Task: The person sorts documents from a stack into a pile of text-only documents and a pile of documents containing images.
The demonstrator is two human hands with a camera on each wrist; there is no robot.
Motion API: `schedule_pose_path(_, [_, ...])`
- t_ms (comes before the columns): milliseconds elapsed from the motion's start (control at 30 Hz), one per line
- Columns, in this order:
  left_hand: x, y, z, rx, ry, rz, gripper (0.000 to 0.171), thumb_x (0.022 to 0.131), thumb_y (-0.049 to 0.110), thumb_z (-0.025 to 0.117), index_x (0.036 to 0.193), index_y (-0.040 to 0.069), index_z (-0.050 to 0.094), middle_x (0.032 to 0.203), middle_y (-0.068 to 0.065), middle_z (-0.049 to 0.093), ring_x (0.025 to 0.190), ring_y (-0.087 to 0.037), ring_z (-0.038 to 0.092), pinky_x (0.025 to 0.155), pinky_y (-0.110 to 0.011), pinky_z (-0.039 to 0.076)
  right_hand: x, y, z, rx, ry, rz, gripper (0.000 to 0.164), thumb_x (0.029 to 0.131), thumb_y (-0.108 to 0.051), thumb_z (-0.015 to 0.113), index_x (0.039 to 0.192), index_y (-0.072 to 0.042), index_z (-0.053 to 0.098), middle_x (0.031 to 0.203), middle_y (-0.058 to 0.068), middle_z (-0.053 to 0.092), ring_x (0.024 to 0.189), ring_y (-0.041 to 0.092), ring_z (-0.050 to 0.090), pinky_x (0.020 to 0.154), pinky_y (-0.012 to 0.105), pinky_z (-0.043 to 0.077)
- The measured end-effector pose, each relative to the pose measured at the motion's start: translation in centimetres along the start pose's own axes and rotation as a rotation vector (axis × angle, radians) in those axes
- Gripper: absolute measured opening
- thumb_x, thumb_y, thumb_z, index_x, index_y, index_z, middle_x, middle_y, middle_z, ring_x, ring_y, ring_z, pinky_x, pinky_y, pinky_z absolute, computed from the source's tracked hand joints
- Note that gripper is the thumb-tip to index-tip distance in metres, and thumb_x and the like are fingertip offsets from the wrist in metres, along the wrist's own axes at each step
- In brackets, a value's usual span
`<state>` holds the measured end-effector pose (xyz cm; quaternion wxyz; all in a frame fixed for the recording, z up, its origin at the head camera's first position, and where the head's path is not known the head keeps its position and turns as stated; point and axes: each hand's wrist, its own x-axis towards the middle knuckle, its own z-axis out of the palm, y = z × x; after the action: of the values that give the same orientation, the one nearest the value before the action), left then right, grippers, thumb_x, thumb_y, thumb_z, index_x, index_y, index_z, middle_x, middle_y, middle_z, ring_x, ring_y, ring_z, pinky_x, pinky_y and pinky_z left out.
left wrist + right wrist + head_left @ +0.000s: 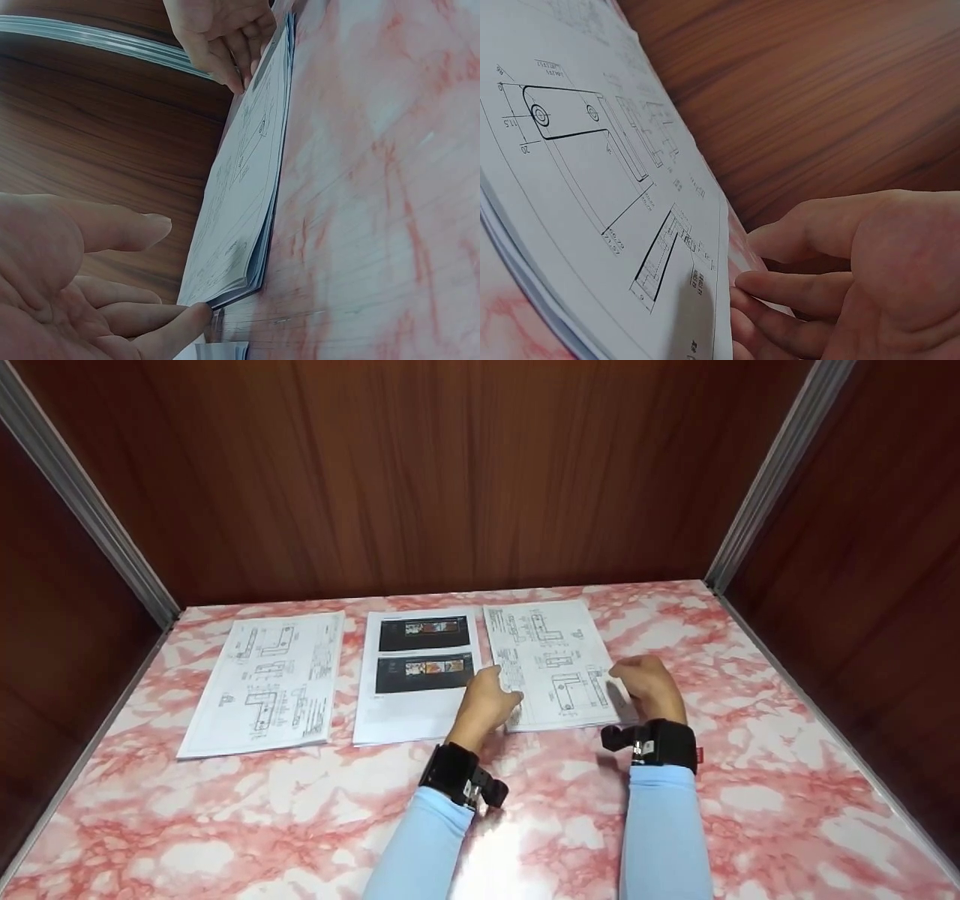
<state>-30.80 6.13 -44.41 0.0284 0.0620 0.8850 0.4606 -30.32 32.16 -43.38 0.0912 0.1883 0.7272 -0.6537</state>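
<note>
A stack of paper sheets (536, 675) printed with technical drawings lies at the right of the row, between both hands. My left hand (484, 703) is at its left edge. In the left wrist view that hand's fingers (169, 330) stretch out to the stack's lower corner, with the thumb held apart above. Opposite, my right hand (651, 686) stands at the right edge of the same stack. The right wrist view shows its loosely bent fingers (795, 292) right beside the sheets, partly hidden behind them, and nothing pinched against the thumb.
A middle stack (405, 716) with two dark printed pictures lies just left of my left hand. Farther left is another stack of drawings (247, 667). The red-and-white marbled table (300, 810) is bounded by brown wood-grain panels (450, 472) and metal corner posts.
</note>
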Motion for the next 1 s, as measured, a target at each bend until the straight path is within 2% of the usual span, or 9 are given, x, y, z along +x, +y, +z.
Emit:
schedule_pose_path(167, [0.0, -0.1, -0.1, -0.002, -0.003, 0.019, 0.065, 0.09, 0.011, 0.074, 0.144, -0.015, 0.049, 0.141, -0.031, 0.058, 0.135, -0.04, 0.054, 0.116, -0.045, 0.04, 0.1, -0.1, 0.0, -0.004, 0.005, 0.014, 0.064, 0.099, -0.012, 0.053, 0.156, 0.005, 0.031, 0.137, 0.026, 0.054, 0.103, 0.03, 0.066, 0.089, 0.041, 0.057])
schedule_pose_path(400, [-0.2, 0.1, -0.2, 0.0, -0.03, 0.007, 0.069, 0.093, 0.014, 0.073, 0.149, -0.013, 0.044, 0.15, -0.029, 0.051, 0.142, -0.039, 0.048, 0.119, -0.045, 0.036, -0.3, 0.0, -0.1, -0.011, 0.04, 0.022, 0.064, 0.097, -0.017, 0.056, 0.154, 0.0, 0.033, 0.135, 0.024, 0.054, 0.101, 0.03, 0.066, 0.086, 0.041, 0.058])
schedule_pose_path(667, [-0.5, 0.9, -0.8, 0.014, -0.023, 0.015, 0.069, 0.094, 0.019, 0.072, 0.152, -0.006, 0.045, 0.152, -0.023, 0.052, 0.142, -0.036, 0.048, 0.117, -0.045, 0.039, -0.7, -0.3, 0.1, 0.002, 0.081, 0.004, 0.062, 0.099, -0.02, 0.057, 0.154, -0.002, 0.035, 0.147, 0.021, 0.043, 0.119, 0.035, 0.053, 0.098, 0.043, 0.049])
schedule_pose_path(767, [-0.6, 1.2, -1.1, -0.023, -0.01, 0.045, 0.065, 0.095, 0.018, 0.071, 0.151, -0.004, 0.048, 0.148, -0.022, 0.056, 0.139, -0.035, 0.051, 0.115, -0.045, 0.041, -0.8, -0.9, 0.2, 0.029, 0.074, -0.01, 0.067, 0.099, -0.018, 0.057, 0.159, -0.003, 0.03, 0.15, 0.023, 0.042, 0.125, 0.037, 0.052, 0.101, 0.046, 0.051])
schedule_pose_path(833, [-0.6, 1.4, -1.5, -0.052, 0.0, 0.087, 0.058, 0.096, 0.017, 0.07, 0.148, -0.002, 0.052, 0.143, -0.02, 0.061, 0.135, -0.035, 0.055, 0.113, -0.045, 0.043, -0.9, -1.4, 0.1, -0.006, 0.08, -0.039, 0.068, 0.099, -0.018, 0.056, 0.16, -0.003, 0.029, 0.152, 0.022, 0.042, 0.128, 0.037, 0.051, 0.103, 0.046, 0.05])
schedule_pose_path(900, [-0.7, 1.6, -1.8, -0.08, 0.015, 0.137, 0.049, 0.097, 0.016, 0.07, 0.142, 0.001, 0.059, 0.135, -0.017, 0.067, 0.129, -0.034, 0.06, 0.109, -0.045, 0.046, -1.1, -2.0, 0.1, -0.081, 0.093, -0.085, 0.066, 0.101, -0.021, 0.055, 0.16, -0.003, 0.032, 0.155, 0.021, 0.041, 0.133, 0.036, 0.046, 0.109, 0.047, 0.045])
schedule_pose_path(1000, [-0.8, 1.9, -2.4, -0.11, 0.045, 0.208, 0.035, 0.097, 0.013, 0.068, 0.13, 0.002, 0.067, 0.12, -0.012, 0.073, 0.117, -0.03, 0.065, 0.103, -0.043, 0.049, -1.4, -2.9, 0.2, -0.219, 0.132, -0.193, 0.053, 0.103, -0.022, 0.054, 0.151, 0.0, 0.047, 0.15, 0.021, 0.048, 0.133, 0.035, 0.045, 0.113, 0.047, 0.038])
